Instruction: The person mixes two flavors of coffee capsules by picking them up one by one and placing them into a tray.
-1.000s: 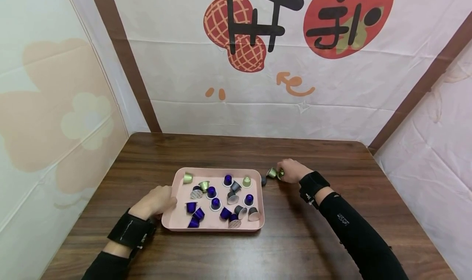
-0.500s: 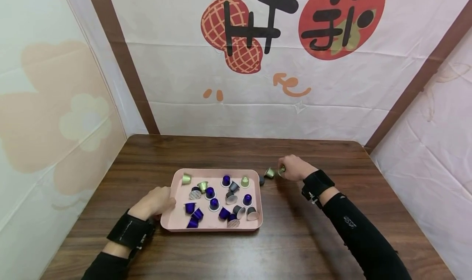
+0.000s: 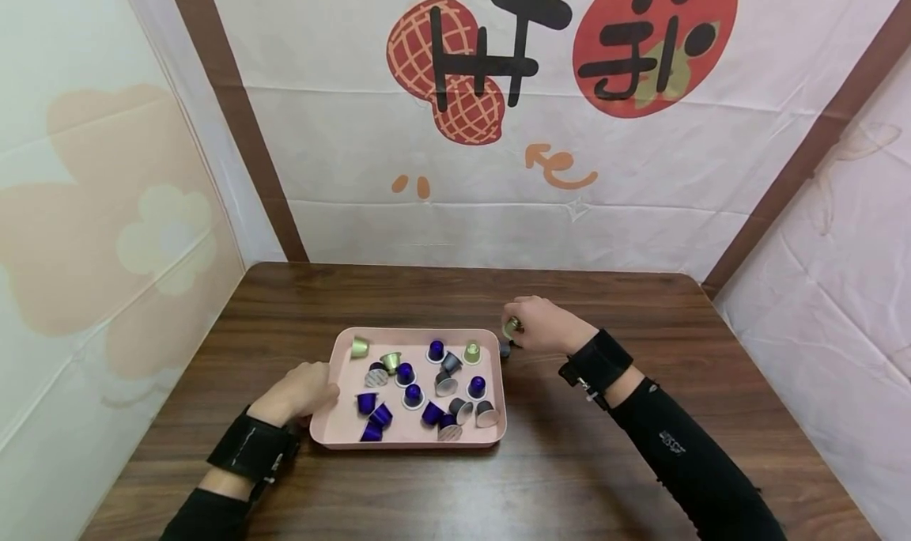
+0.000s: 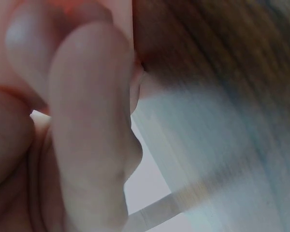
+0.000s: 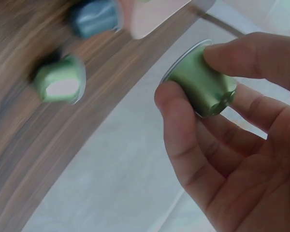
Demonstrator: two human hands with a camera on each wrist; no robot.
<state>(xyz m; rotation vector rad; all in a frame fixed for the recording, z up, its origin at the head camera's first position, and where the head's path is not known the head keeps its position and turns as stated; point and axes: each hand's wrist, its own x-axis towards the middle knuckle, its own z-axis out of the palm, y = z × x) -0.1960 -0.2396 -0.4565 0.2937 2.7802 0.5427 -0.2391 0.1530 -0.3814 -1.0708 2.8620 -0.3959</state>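
A pink tray (image 3: 420,446) stands on the table with several coffee capsules in it: purple ones (image 3: 413,395), grey ones (image 3: 461,409) and light green ones (image 3: 360,347). My left hand (image 3: 299,392) grips the tray's left edge; the left wrist view has its fingers (image 4: 89,121) close up at the pink rim. Beyond the tray's back right corner, my right hand (image 3: 546,325) pinches a green coffee capsule (image 5: 198,79) between thumb and fingers, off the table. Below it lie another green capsule (image 5: 63,82) and a dark blue-grey capsule (image 3: 504,350), beside the tray's right edge.
The brown wooden table (image 3: 612,462) extends around the tray on every side. A printed white cloth (image 3: 441,232) hangs behind its back edge, and more cloth hangs at left (image 3: 92,288) and right (image 3: 818,288).
My right hand has lifted the green capsule off the table and moved left toward the tray, over the other green capsule. My left hand has stayed at the tray's edge.
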